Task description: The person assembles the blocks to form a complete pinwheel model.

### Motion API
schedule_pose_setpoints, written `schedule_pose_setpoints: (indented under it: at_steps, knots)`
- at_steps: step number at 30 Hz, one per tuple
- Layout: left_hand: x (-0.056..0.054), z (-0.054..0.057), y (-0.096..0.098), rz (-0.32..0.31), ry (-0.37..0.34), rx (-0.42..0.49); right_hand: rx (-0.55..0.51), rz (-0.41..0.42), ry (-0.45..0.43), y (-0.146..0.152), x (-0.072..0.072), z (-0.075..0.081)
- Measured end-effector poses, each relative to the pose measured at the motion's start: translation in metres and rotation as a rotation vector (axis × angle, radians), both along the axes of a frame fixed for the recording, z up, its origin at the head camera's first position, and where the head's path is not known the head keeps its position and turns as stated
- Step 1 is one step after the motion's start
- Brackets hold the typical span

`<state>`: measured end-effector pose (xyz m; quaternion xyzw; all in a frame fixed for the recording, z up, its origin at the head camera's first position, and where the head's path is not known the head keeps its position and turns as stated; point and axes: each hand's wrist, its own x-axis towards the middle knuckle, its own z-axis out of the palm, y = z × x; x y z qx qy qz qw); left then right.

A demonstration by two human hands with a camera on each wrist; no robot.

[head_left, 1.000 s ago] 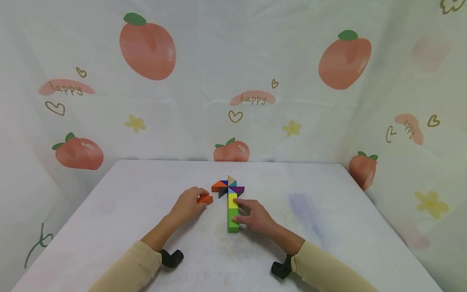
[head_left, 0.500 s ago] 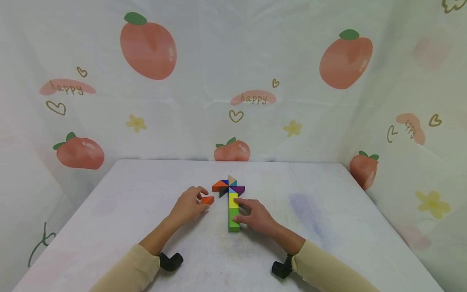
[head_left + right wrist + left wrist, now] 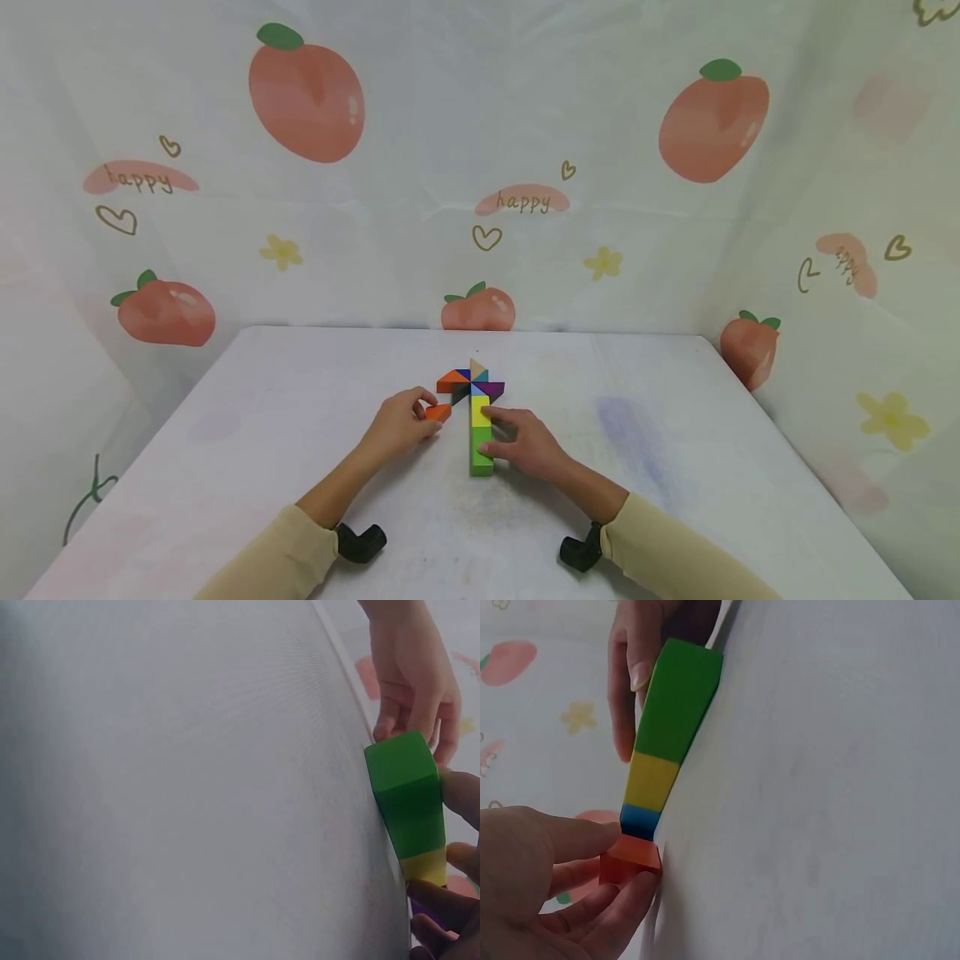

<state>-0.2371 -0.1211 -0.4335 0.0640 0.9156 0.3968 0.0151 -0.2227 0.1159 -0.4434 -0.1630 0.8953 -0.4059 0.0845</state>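
My left hand (image 3: 400, 427) pinches a small orange block (image 3: 438, 412) with slanted ends between thumb and fingertips, just left of a straight column of blocks. My right hand (image 3: 528, 446) rests its thumb on the green block (image 3: 482, 454) and its forefinger on the yellow block (image 3: 480, 414) of that column, from the right side. Above the yellow block, small wedge blocks fan out like a pinwheel: an orange wedge (image 3: 452, 383), a black wedge (image 3: 460, 392), a purple wedge (image 3: 491, 388) and a natural wood triangle (image 3: 476, 369), with blue ones among them.
Everything lies on a white table (image 3: 300, 375) with faint colour stains. A white curtain (image 3: 420, 125) printed with peaches hangs behind its far edge. Black wrist cameras, including the left one (image 3: 362, 543), stick out from both beige sleeves.
My left hand, after loosening and regripping the orange block, has carried it rightward, closer to the black wedge and the column. My right hand has stayed at the green and yellow blocks.
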Motion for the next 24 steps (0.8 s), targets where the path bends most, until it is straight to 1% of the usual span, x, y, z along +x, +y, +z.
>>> schedule_pose_setpoints:
  at_steps: [7,11,16,20,24]
  knots:
    - [0.000,-0.001,0.009,-0.023,0.029,0.031,0.011,-0.004,-0.002,0.000,0.000,0.000]
    - [0.003,-0.001,0.013,-0.038,0.042,0.058,0.009,0.001,0.008,0.000,0.000,0.000]
    - [0.007,-0.002,0.018,-0.064,0.040,0.092,0.003,0.003,0.014,0.000,0.000,0.000]
    - [0.009,-0.001,0.020,-0.088,0.045,0.090,0.003,0.000,0.006,0.000,0.000,0.000]
    - [0.010,0.001,0.022,-0.092,0.050,0.070,-0.002,0.003,0.012,0.000,0.001,0.001]
